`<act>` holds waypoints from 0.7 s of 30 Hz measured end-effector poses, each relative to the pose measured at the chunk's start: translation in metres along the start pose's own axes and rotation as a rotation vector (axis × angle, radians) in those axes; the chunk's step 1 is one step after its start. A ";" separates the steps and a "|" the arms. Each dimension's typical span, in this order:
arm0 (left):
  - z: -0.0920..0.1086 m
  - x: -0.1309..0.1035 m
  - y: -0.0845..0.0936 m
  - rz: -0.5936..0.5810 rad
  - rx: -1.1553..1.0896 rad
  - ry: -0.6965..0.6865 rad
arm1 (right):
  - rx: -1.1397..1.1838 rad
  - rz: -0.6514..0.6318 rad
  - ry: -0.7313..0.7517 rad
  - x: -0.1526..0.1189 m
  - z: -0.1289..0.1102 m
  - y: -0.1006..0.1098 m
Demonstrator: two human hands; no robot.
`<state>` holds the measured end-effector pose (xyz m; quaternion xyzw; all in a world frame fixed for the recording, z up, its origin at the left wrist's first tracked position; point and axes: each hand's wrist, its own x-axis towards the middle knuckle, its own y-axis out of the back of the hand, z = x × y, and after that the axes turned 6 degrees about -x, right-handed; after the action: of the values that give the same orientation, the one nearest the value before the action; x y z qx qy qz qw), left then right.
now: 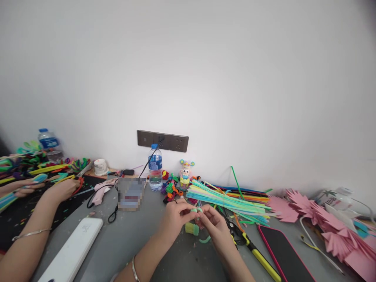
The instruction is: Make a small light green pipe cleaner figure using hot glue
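Both of my hands meet over the grey table (pixel 132 235). With closed fingertips, my left hand (pixel 178 215) pinches one side of a small looped piece of pale green pipe cleaner (pixel 197 210). My right hand (pixel 216 223) grips its other side. Just below the fingers lie a short yellow-green fuzzy bundle (pixel 191 228) and a curved light green pipe cleaner piece (pixel 205 239). Behind my hands stands a small colourful figure (pixel 185 175) with round blue-and-yellow ears. A fanned bundle of pastel pipe cleaners (pixel 226 199) lies to the right.
Yellow-handled pliers (pixel 258 254) and a red-edged phone (pixel 286 254) lie at right, near pink folded paper (pixel 331 231). A water bottle (pixel 155 168), pink glue gun (pixel 102 194) and white box (pixel 72 250) are left. A co-worker's hands (pixel 63 190) hold scissors and pipe cleaners at far left.
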<state>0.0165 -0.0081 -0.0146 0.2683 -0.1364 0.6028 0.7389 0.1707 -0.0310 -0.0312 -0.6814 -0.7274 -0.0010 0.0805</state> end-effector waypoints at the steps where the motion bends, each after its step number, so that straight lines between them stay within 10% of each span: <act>1: 0.000 0.000 0.000 0.002 -0.007 0.005 | 0.013 0.001 -0.005 0.001 0.001 0.001; 21: 0.000 -0.001 0.000 -0.058 0.001 -0.167 | 0.248 -0.121 -0.189 -0.006 -0.003 -0.001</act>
<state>0.0164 -0.0093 -0.0149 0.3218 -0.1893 0.5569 0.7420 0.1708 -0.0373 -0.0284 -0.6183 -0.7660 0.1481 0.0949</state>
